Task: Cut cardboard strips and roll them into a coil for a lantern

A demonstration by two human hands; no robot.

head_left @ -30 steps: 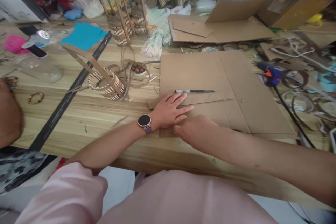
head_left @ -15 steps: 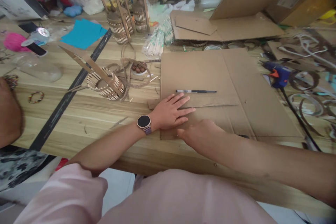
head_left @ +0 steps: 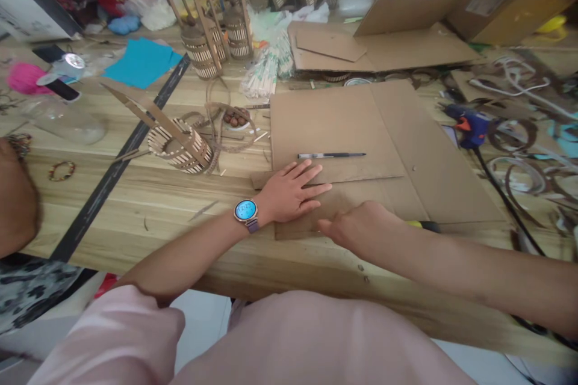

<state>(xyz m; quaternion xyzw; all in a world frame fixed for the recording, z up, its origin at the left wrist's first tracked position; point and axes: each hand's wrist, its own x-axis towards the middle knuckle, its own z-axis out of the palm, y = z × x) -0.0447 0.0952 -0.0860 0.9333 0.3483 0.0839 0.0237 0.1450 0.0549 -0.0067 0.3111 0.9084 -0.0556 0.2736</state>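
My left hand (head_left: 293,192) lies flat with fingers spread, pressing a long cardboard strip (head_left: 361,172) onto the big cardboard sheet (head_left: 433,156); a watch (head_left: 246,210) is on its wrist. My right hand (head_left: 361,225) rests knuckles-up at the sheet's near edge, just right of the left hand, its fingers curled and pinched; what they hold is hidden. A yellow and black thing (head_left: 419,225) peeks out beyond that wrist. A black pen (head_left: 332,155) lies on the sheet just past my left fingertips.
A slatted cardboard basket (head_left: 180,144) stands left of the sheet beside a long black ruler (head_left: 117,162). More baskets (head_left: 212,42) and cardboard sheets (head_left: 383,48) sit at the back. A blue glue gun (head_left: 469,123) and its cord lie right. Another person (head_left: 18,204) is at the left edge.
My right hand has slid a little to the right along the sheet's near edge, uncovering the yellow and black thing. The watch face has lit up. My left hand stays put.
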